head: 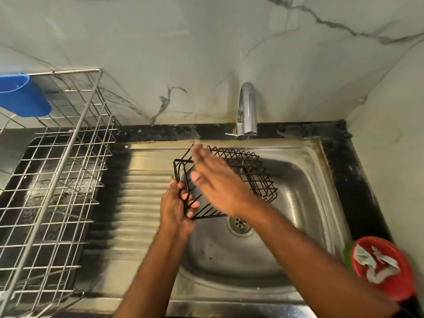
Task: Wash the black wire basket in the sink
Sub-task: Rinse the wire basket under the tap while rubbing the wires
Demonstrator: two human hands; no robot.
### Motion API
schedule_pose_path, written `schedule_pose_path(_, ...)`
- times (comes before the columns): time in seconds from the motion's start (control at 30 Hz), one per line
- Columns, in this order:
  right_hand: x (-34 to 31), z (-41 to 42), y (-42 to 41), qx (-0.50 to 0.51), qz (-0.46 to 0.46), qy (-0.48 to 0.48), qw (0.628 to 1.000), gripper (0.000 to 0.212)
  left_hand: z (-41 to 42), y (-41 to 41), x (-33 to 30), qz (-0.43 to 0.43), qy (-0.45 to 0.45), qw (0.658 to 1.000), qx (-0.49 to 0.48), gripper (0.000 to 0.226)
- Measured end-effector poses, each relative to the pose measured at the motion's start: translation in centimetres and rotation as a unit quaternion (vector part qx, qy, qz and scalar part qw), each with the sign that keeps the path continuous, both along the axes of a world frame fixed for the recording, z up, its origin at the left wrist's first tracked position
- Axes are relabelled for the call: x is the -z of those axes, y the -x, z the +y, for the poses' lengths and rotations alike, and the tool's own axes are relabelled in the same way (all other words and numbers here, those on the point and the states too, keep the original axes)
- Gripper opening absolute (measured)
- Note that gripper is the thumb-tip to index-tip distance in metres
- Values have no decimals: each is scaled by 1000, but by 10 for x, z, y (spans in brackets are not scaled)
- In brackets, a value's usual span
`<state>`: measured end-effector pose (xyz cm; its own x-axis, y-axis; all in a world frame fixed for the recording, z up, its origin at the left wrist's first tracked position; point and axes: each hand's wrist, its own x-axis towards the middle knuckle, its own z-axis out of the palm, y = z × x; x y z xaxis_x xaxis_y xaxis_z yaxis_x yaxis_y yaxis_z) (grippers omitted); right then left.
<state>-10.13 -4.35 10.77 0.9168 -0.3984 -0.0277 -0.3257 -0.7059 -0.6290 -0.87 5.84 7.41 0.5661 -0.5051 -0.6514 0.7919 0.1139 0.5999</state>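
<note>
**Over the sink bowl: basket held under a thin stream**

Over the sink (305,180), the left hand (175,207) grips one end of the black wire basket (231,177), probably to keep it tilted under the tap (246,111). The right hand (215,180), fingers straight and together, lies across its wires, seemingly rubbing them; it is blurred.

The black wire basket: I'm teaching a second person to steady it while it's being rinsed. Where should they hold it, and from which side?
Probably grip the black wire basket at its near-left end frame, coming from the drainboard side, as the left hand does. It lies tilted over the sink, far end under the tap; that end's bars leave finger room and keep the open right hand free.
</note>
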Motion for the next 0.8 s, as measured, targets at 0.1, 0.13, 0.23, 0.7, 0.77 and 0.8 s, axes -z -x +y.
schedule_pose_path(0.1, 7, 11, 22, -64, -36, 35, 997, 60, 8, -3, -2, 1, 21, 1000, -16, 41)
schedule_pose_path(0.13, 17, 1, 34, -36, -30, 5, 999, 59, 11, -4, -4, -2, 18, 1000, -19, 41)
schedule_pose_path(0.23, 40, -38, 61, 140, 38, -139, 980, 58, 19, -1, -12, -5, 13, 999, -32, 41)
schedule_pose_path(0.7, -16, -74, -5, 385, -240, -619, 641, 24, 17, 23, -39, 51, 101, 988, -106, 40)
schedule_pose_path(0.77, -18, -64, 5, 339, -184, -563, 731, 26, 17, 25, -36, 61, 113, 985, -111, 40)
schedule_pose_path(0.8, -19, -60, 12, 305, -159, -544, 765, 27, 16, 26, -35, 68, 120, 984, -113, 39)
